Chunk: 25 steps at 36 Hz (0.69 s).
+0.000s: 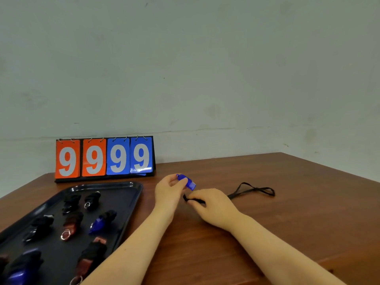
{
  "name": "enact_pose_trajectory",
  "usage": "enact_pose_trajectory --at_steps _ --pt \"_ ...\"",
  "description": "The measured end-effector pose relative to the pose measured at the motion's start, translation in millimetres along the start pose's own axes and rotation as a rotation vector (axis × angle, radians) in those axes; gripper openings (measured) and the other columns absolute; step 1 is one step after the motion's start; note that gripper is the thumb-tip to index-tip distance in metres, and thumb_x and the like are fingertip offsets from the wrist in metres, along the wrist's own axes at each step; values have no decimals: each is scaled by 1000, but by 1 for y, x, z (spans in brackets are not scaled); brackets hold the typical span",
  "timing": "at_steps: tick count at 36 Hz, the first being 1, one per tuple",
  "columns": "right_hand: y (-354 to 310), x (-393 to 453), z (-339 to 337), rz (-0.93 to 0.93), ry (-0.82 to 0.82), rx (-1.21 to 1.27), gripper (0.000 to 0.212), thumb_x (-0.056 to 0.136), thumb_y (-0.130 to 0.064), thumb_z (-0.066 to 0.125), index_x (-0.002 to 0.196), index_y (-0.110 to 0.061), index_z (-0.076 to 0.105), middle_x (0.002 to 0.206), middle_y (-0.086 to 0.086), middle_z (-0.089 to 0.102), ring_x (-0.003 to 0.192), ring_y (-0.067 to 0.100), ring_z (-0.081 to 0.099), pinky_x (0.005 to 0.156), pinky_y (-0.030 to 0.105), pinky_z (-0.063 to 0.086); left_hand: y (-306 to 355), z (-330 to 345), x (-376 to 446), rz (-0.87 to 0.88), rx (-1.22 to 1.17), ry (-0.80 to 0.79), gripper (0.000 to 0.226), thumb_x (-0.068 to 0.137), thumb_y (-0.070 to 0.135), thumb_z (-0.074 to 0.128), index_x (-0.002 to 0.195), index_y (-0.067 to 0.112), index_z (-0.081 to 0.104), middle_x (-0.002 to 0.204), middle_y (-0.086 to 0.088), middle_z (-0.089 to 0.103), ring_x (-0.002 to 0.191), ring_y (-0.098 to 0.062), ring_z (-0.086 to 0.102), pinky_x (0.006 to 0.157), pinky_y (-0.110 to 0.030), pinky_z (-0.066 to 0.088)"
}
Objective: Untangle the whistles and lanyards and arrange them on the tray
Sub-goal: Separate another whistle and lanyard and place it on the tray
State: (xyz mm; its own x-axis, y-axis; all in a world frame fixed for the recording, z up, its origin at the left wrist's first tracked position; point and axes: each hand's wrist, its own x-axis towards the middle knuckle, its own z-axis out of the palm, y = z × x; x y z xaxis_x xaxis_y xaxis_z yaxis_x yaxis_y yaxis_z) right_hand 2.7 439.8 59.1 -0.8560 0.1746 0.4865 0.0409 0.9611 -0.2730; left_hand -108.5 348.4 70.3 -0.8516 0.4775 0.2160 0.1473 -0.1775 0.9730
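Observation:
My left hand point(167, 189) pinches a blue whistle point(187, 182) a little above the wooden table, right of the tray. My right hand point(213, 204) grips the near end of a black lanyard point(254, 190) just below the whistle. The rest of the lanyard trails to the right and lies looped on the table. A black tray point(127, 202) at the left holds several whistles wrapped in their black lanyards, among them a blue one point(100, 223) and a dark red one point(71, 225).
A flip scoreboard point(103, 158) showing 9 9 9 9 stands against the wall behind the tray. The wooden table point(287, 223) stretches to the right of my hands, with its edge running along the right side.

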Motion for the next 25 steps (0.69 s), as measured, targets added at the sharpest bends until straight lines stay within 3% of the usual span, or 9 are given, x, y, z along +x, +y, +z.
enact_pose_trajectory --at_steps 2,6,8,12,16,19,23,25 --pt "-1 1 0 12 80 72 25 97 -28 50 113 -26 69 100 -10 70 89 5 61 78 23 46 -1 0 1 6 5 -4 35 88 13 66 122 10 58 113 -7 66 90 -16 69 86 -34 56" --pt "4 -1 -3 60 167 163 18 96 -25 52 101 -27 69 83 -11 66 74 7 57 68 28 45 0 0 1 -14 -96 -11 26 89 9 64 114 14 57 108 -6 64 93 -17 68 76 -25 56" --pt "8 -2 -4 80 179 181 16 95 -24 52 97 -28 67 80 -10 65 72 8 57 69 32 46 0 -1 1 -42 -150 -19 28 90 7 64 116 12 56 109 -8 63 98 -19 67 81 -27 56" --pt "8 -3 -5 82 170 197 15 95 -23 53 93 -30 66 77 -11 63 69 8 56 68 32 46 -1 -2 1 -53 -145 -20 27 90 6 62 115 13 56 108 -6 62 96 -18 66 81 -27 55" --pt "5 -3 -5 49 178 216 16 96 -22 52 97 -25 68 76 -14 61 67 2 53 61 17 37 -2 -1 0 54 40 -41 23 90 10 63 106 23 54 105 -2 63 90 -14 66 69 -19 52" --pt "6 -4 -7 58 208 239 17 96 -21 53 98 -23 70 77 -13 64 68 0 54 60 13 34 -2 0 -2 119 114 -74 25 90 10 64 103 28 54 103 1 64 91 -11 66 66 -16 51" --pt "7 -5 -8 74 180 271 17 96 -22 52 92 -28 67 77 -15 63 72 0 56 63 14 40 -2 0 -2 91 71 -100 26 93 9 60 112 26 57 98 7 60 86 -8 65 64 -15 53" --pt "6 -4 -6 60 118 245 16 96 -23 52 89 -27 66 80 -13 64 75 4 58 70 23 47 -3 -2 -2 41 2 -87 21 92 8 60 107 23 61 100 3 62 88 -12 66 71 -22 57"
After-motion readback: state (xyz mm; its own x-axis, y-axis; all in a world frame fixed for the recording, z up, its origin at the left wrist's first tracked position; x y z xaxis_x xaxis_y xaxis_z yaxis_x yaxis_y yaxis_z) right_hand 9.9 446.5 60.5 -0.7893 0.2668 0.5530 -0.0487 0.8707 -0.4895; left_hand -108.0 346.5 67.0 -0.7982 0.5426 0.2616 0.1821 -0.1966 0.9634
